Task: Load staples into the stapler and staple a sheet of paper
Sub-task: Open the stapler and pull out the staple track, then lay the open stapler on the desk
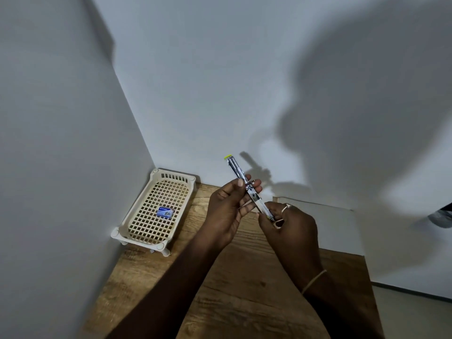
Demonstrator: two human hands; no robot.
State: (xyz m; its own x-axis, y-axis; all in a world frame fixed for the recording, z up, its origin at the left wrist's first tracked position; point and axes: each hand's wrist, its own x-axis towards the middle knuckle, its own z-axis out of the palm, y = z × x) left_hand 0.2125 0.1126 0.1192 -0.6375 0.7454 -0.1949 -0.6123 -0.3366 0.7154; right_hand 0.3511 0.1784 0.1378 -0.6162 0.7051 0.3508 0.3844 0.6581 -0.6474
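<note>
A long, slim metal stapler [236,171] with a yellow-green tip is held up above the wooden table, tilted with its tip pointing up and to the left. My left hand [226,211] grips its middle between thumb and fingers. My right hand [289,227] pinches its lower end, which the fingers hide. A small blue box of staples [165,212] lies in a cream plastic basket [137,211] at the left. A white sheet of paper [342,231] lies on the table to the right, behind my right hand.
The wooden table [239,297] stands in a corner between two white walls, with the basket pushed against the left wall. A dark object [442,216] shows at the right edge of the view.
</note>
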